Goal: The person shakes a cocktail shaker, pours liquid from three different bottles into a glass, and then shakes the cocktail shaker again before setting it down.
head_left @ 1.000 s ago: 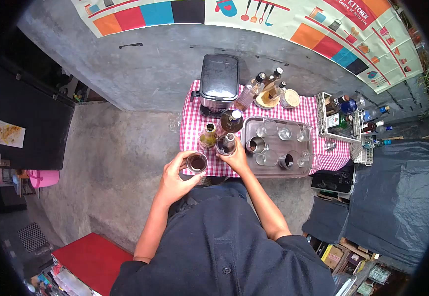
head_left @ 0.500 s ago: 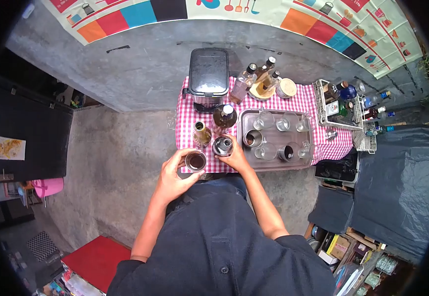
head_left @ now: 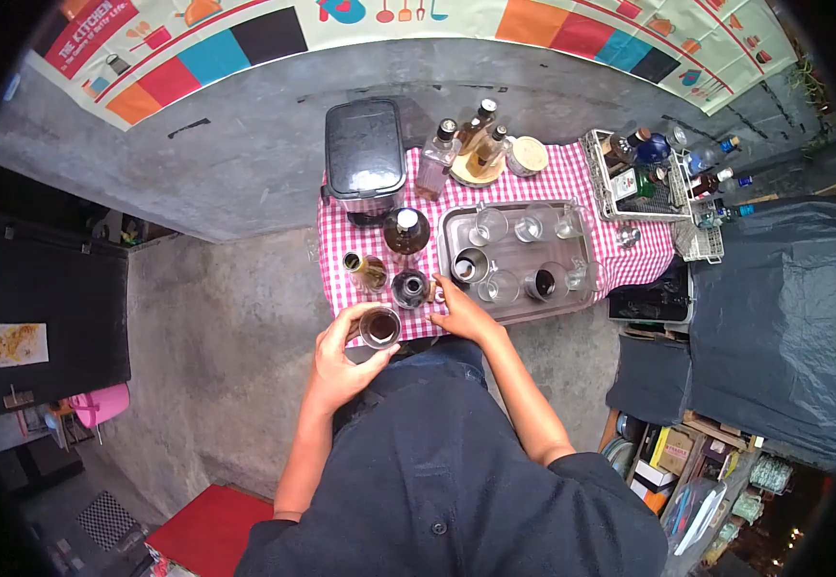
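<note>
Left hand (head_left: 341, 351) clamped around glass of dark drink (head_left: 380, 328), lower centre of frame, at near edge of worktop (head_left: 572, 188). Right hand (head_left: 464, 313) rests loose beside dark bottle (head_left: 409, 288), fingers apart. We keep glass level, grip low, move slowly near tray (head_left: 449, 231).

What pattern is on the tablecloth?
Red-and-white gingham check on the tablecloth, seen in the head view.

Left hand (head_left: 341, 356) fingers hide near side of glass (head_left: 380, 327). Bottle labels in far-right wire basket (head_left: 630, 178) too small to read. Banner (head_left: 418, 24) cut off by top edge.
</note>
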